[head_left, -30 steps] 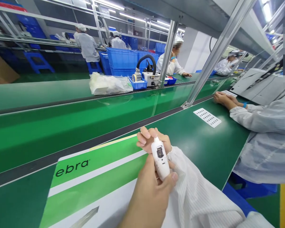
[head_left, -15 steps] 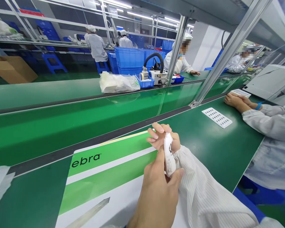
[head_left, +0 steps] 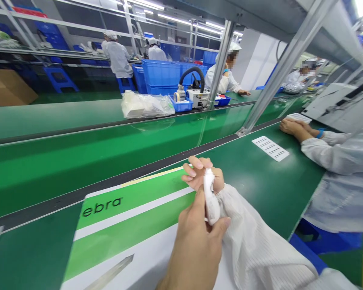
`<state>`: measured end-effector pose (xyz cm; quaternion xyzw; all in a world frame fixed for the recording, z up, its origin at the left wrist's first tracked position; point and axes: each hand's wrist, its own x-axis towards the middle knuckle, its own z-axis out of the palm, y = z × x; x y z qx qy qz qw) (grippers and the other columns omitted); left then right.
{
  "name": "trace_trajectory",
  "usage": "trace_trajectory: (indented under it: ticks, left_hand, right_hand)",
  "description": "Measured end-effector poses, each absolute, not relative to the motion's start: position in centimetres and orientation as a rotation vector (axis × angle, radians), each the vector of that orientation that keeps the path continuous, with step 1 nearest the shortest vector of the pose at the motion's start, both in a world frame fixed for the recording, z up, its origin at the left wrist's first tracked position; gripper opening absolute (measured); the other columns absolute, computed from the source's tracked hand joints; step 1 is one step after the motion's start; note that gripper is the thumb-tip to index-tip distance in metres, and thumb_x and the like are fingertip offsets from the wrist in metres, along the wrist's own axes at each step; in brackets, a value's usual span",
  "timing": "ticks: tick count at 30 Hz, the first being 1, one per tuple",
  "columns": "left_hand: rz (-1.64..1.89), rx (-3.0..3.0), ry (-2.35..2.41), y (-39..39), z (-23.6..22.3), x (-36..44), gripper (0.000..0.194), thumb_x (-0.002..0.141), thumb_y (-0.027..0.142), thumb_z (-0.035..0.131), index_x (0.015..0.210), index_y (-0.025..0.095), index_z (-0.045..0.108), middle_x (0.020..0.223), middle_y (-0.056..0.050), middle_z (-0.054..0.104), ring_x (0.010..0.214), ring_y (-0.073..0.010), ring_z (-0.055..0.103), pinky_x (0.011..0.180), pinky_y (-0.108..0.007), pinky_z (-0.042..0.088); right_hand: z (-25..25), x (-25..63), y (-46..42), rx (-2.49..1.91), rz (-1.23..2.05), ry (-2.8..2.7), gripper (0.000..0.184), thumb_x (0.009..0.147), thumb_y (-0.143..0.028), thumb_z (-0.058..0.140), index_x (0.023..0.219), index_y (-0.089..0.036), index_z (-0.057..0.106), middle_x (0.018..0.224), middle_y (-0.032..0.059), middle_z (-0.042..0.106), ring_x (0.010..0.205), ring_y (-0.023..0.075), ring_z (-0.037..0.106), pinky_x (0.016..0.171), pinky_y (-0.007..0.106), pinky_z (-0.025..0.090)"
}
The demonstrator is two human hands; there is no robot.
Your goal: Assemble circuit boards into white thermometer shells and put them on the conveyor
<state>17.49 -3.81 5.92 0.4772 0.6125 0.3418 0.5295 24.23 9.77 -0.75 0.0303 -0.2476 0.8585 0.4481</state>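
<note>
My left hand is closed around the lower part of a small white handheld device. The device stands nearly upright, with a rounded body and a narrow ridged tip at the top. Behind that tip is my right hand, palm towards me, its fingers curved and apart. The fingertips are close to the tip; whether they touch it I cannot tell. My right thumb is mostly hidden behind the device. Under both hands lies a large green and white printed sheet with the letters "ebra".
A white card with rows of small dark pieces lies on the green bench. To the right, a co-worker's hands rest on the bench. A metal post, a plastic bag and a blue tray are beyond.
The whole view has shifted slightly, so everything appears farther left. The device has turned a little in my left hand, and its dark marking shows less. Both hands keep nearly the same pose.
</note>
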Motion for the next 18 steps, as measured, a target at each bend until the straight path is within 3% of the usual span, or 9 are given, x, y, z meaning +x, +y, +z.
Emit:
trace_trajectory:
  ticks: [5, 13, 18]
  left_hand:
    - [0.826, 1.19, 1.514, -3.3, 5.6, 17.5, 0.056, 0.08, 0.047, 0.063, 0.13, 0.024, 0.053, 0.079, -0.004, 0.066, 0.073, -0.0248, 0.059, 0.066, -0.031, 0.044]
    - [0.692, 1.379, 1.598, -2.3, 3.5, 16.8, 0.06, 0.08, 0.062, 0.055, 0.128, 0.026, 0.05, 0.085, -0.004, 0.071, 0.072, -0.0258, 0.067, 0.064, -0.034, 0.052]
    - [0.807, 1.416, 1.61, -1.9, 2.8, 16.5, 0.062, 0.077, 0.064, 0.057, 0.128, 0.028, 0.053, 0.088, -0.004, 0.073, 0.073, -0.0255, 0.07, 0.059, -0.032, 0.055]
  right_hand:
    - [-0.6, 24.0, 10.3, 0.079, 2.145, -0.634, 0.032, 0.072, -0.03, 0.073, 0.061, -0.018, 0.044, 0.08, 0.0008, 0.037, 0.069, 0.0144, 0.037, 0.062, 0.028, 0.035]
    - [-0.5, 24.1, 11.0, 0.076, 2.164, -0.7, 0.039, 0.072, -0.034, 0.074, 0.062, -0.017, 0.04, 0.081, 0.0006, 0.038, 0.07, 0.014, 0.041, 0.064, 0.028, 0.034]
    - [-0.8, 24.2, 11.4, 0.093, 2.189, -0.683, 0.04, 0.073, -0.035, 0.075, 0.061, -0.017, 0.041, 0.083, 0.0007, 0.038, 0.072, 0.0144, 0.04, 0.066, 0.029, 0.034]
